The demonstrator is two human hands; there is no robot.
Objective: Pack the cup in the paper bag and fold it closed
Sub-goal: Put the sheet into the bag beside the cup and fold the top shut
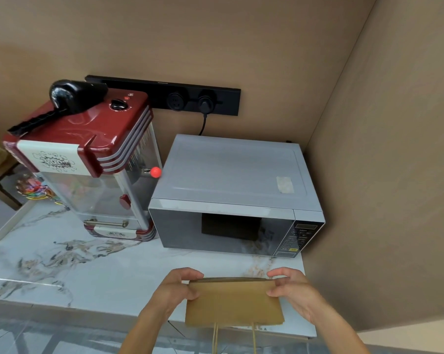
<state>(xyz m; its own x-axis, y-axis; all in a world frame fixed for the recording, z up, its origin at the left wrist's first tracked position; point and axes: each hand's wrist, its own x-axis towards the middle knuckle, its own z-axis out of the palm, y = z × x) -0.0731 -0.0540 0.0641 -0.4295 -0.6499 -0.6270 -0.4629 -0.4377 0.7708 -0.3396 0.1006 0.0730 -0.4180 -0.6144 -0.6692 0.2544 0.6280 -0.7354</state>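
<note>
A brown paper bag [233, 302] stands on the marble counter near its front edge, its top flap folded over toward me and its string handles hanging down in front. My left hand [176, 287] pinches the bag's upper left corner at the fold. At the upper right corner my right hand [291, 287] pinches the same fold. The cup is not visible; I cannot tell whether it is inside the bag.
A grey microwave [236, 195] stands just behind the bag against the right wall. Left of it is a red popcorn machine [88, 159]. A black socket strip [174, 97] runs along the back wall. The marble counter [75, 272] stretches to the left.
</note>
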